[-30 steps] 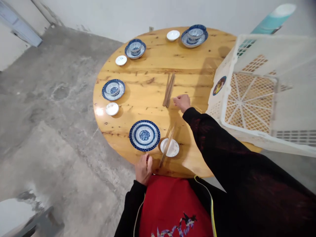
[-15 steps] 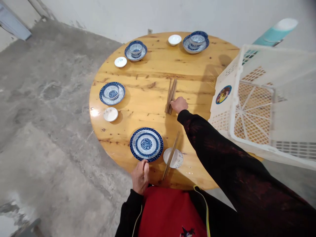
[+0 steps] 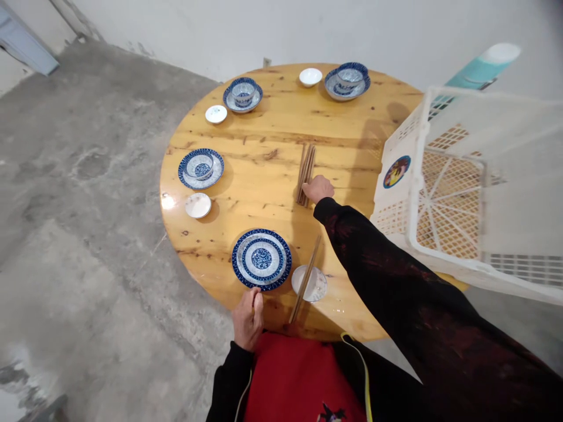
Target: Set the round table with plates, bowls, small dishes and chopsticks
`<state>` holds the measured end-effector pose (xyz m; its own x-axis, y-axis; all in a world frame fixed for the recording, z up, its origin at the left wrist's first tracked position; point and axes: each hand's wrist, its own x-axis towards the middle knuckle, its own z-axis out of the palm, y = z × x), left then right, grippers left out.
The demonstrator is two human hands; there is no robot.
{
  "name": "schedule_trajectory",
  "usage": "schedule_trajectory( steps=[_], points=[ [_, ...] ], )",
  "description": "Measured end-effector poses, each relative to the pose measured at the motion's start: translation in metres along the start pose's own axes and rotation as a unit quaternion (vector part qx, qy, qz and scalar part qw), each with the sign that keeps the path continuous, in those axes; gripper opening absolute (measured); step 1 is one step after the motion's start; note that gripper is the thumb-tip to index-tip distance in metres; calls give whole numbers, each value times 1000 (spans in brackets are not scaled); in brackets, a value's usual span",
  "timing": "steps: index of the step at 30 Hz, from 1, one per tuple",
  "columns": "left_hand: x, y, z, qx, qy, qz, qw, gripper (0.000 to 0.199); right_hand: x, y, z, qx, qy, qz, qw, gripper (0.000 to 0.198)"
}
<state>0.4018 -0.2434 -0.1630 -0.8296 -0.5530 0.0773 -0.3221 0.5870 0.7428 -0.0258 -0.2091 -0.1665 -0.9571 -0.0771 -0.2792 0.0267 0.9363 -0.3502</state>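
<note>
My right hand (image 3: 319,189) reaches to the middle of the table, its fingertips closed on chopsticks (image 3: 307,170) in a loose bundle. Part of the grip is hidden under the hand. Close to the table's front edge, my left hand (image 3: 248,318) is closed, just below the rim of a blue-patterned plate (image 3: 238,271); what its fingers hold, if anything, is hidden. A blue-and-white bowl (image 3: 262,258) sits on that plate. To its right, a pair of chopsticks (image 3: 305,280) lies slanted across a small white dish (image 3: 317,288).
Around the round wooden table (image 3: 259,181) stand more plates with bowls, at the left (image 3: 201,168), back left (image 3: 243,95) and back right (image 3: 347,81), each beside a small white dish. A large white plastic crate (image 3: 398,202) occupies the right side, with a turquoise cylinder (image 3: 479,69) behind it.
The view has shifted slightly, so the far dishes appear a little lower. My right hand stays at the chopstick bundle, and the sticks look slightly rearranged. My left hand remains by the plate.
</note>
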Motion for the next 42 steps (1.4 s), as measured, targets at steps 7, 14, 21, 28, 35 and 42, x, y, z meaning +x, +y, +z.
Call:
schedule_trajectory(
  steps=[7,14,21,28,35,42],
  points=[
    [-3,-3,-1,5,2,-19,1000,36,-4,4,-10,-24,-12,37,999,33],
    [1,-5,2,5,-11,-33,999,42,-7,8,-12,-30,-21,45,998,32],
    [-2,-3,4,16,-13,-16,1000,38,-3,16,-6,-22,-12,24,999,31],
    [0,-7,5,35,16,27,999,31,-5,38,-13,-50,-13,8,999,36],
    [-6,1,14,45,40,65,996,31,-10,53,-19,-92,-34,-40,994,36],
    [-14,7,20,42,24,45,998,36,-19,64,-35,-69,-11,-49,996,24]
  ],
)
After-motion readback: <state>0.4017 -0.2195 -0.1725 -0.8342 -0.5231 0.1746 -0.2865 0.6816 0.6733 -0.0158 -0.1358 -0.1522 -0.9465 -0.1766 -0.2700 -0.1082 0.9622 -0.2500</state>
